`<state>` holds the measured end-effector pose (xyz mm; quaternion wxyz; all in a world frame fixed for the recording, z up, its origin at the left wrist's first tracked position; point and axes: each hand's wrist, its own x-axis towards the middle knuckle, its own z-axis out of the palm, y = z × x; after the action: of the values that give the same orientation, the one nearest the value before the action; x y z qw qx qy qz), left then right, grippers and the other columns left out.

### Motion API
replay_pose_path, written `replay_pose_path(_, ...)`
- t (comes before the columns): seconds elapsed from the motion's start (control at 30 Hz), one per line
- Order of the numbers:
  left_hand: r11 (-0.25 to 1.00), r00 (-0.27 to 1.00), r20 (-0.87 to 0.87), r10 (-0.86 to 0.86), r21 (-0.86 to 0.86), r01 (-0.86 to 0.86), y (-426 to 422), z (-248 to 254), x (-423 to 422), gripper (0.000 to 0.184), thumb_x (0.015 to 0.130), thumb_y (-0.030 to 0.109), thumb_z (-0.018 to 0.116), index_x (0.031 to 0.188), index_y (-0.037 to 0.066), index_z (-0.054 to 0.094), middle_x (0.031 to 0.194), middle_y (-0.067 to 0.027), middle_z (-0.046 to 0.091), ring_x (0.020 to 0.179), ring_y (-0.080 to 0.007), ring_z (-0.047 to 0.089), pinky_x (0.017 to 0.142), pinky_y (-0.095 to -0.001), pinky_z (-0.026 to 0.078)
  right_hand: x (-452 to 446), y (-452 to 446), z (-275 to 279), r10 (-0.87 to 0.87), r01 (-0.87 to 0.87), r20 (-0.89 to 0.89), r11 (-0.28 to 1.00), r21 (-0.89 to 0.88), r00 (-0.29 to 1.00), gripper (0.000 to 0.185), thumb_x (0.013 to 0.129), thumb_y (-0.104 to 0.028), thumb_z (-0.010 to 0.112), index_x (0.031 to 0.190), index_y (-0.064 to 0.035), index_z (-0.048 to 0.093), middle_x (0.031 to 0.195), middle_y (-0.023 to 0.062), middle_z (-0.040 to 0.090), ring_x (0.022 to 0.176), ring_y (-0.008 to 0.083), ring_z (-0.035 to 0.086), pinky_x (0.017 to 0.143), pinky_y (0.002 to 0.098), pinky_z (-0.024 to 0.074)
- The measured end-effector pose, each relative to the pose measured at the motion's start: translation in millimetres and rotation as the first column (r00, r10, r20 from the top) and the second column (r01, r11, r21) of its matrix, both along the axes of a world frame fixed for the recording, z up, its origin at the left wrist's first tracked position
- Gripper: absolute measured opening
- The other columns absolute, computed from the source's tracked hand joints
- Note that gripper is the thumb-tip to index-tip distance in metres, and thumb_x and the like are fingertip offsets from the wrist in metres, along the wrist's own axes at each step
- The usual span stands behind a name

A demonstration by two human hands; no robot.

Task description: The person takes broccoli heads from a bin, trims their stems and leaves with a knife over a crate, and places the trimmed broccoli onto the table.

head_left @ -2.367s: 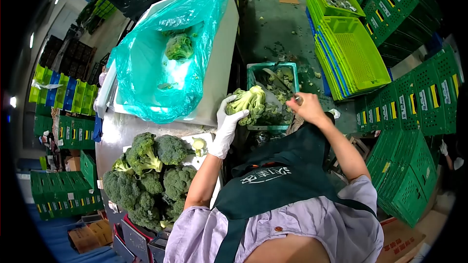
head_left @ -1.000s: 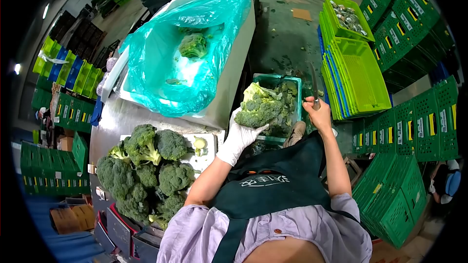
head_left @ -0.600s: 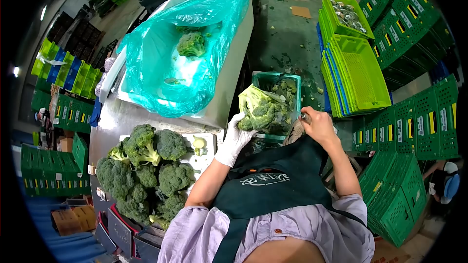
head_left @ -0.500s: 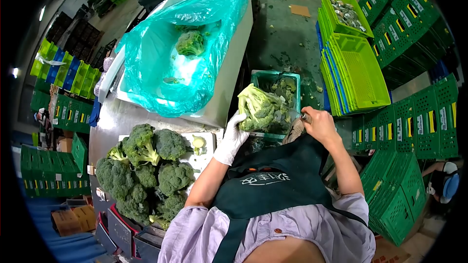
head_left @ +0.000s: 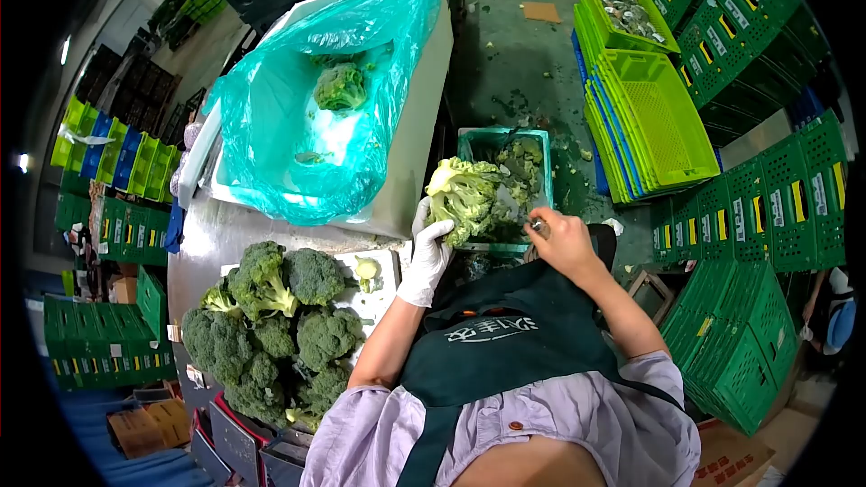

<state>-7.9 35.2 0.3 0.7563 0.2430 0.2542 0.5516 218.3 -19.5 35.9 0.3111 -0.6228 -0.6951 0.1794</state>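
Observation:
My left hand [head_left: 428,257], in a white glove, is closed on a broccoli head [head_left: 465,201] with its pale cut stems facing up and left. My bare right hand [head_left: 566,243] is closed round the handle of a knife [head_left: 538,226], its blade pointing at the broccoli's right side; the blade is hard to make out. Below both hands stands a teal-rimmed crate [head_left: 547,171] with broccoli trimmings [head_left: 521,162] in it. To the left, a pile of broccoli heads [head_left: 271,325] lies by a white board [head_left: 383,284] that bears a cut stem piece [head_left: 366,272].
A white foam box [head_left: 417,140] lined with a teal plastic bag [head_left: 262,149] holds broccoli [head_left: 340,87]. Lime-green crates [head_left: 663,126] are stacked at right, with green crates [head_left: 731,343] beyond. A person [head_left: 834,311] is partly visible at far right.
My right hand with the knife has moved left, closer to the broccoli. The broccoli in my left hand has turned and shifted slightly left. The whole view has shifted a little.

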Motion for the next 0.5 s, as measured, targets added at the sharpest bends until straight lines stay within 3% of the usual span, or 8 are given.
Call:
replay_pose_path(0.07, 1.000, 1.000, 0.007, -0.019, -0.016, 0.019, 0.0, -2.6, -1.0, 0.067, 0.068, 0.000, 0.056, 0.132, -0.001, 0.037, 0.127, -0.0174, 0.048, 0.119, -0.0310, 0.050, 0.102, -0.0424, 0.043, -7.5, -2.2, -11.2, -0.016, 0.011, 0.060, 0.996, 0.089, 0.998, 0.020, 0.077, -0.013, 0.069, 0.093, -0.0039, 0.062, 0.078, 0.0168, 0.065, 0.067, 0.0337, 0.064, 0.058, 0.0404, 0.0510)
replay_pose_path(0.23, 0.999, 0.998, 0.052, -0.023, -0.046, 0.025, 1.7, -2.4, 2.2, 0.072, 0.071, 0.002, 0.055, 0.139, -0.001, 0.030, 0.136, -0.0182, 0.042, 0.127, -0.0336, 0.042, 0.108, -0.0465, 0.036, -17.3, -6.5, -19.3, -0.125, 0.119, 0.096, 0.991, 0.058, 0.988, 0.022, 0.075, -0.011, 0.069, 0.095, -0.0048, 0.061, 0.081, 0.0171, 0.063, 0.069, 0.0356, 0.063, 0.058, 0.0427, 0.0505)
replay_pose_path(0.3, 0.997, 0.979, 0.202, -0.020, -0.071, 0.035, 1.3, -2.0, 3.6, 0.072, 0.074, 0.005, 0.055, 0.140, -0.001, 0.027, 0.139, -0.0190, 0.039, 0.129, -0.0353, 0.039, 0.110, -0.0496, 0.033, -16.3, -6.6, -22.6, -0.147, 0.144, 0.067, 0.988, 0.053, 0.987, 0.023, 0.075, -0.010, 0.069, 0.095, -0.0051, 0.061, 0.081, 0.0172, 0.062, 0.069, 0.0362, 0.063, 0.059, 0.0432, 0.0503)
replay_pose_path(0.43, 0.943, 0.934, 0.358, -0.013, -0.305, 0.130, 1.7, -16.8, -3.2, 0.071, 0.076, 0.011, 0.057, 0.140, 0.001, 0.029, 0.138, -0.0207, 0.040, 0.128, -0.0378, 0.040, 0.107, -0.0537, 0.034, -9.2, -6.0, -33.6, -0.134, 0.123, 0.117, 0.988, 0.098, 0.984, 0.025, 0.074, -0.009, 0.068, 0.098, -0.0057, 0.059, 0.079, 0.0175, 0.062, 0.070, 0.0369, 0.063, 0.059, 0.0439, 0.0503)
replay_pose_path(0.5, 0.938, 0.933, 0.358, -0.032, -0.311, 0.151, -0.1, -18.9, -1.5, 0.070, 0.076, 0.012, 0.058, 0.139, 0.002, 0.030, 0.137, -0.0208, 0.041, 0.126, -0.0381, 0.042, 0.106, -0.0542, 0.036, -8.3, -2.3, -36.5, -0.133, 0.120, 0.135, 0.988, 0.100, 0.982, 0.027, 0.075, -0.008, 0.068, 0.100, -0.0059, 0.058, 0.079, 0.0176, 0.062, 0.070, 0.0374, 0.063, 0.059, 0.0442, 0.0503)
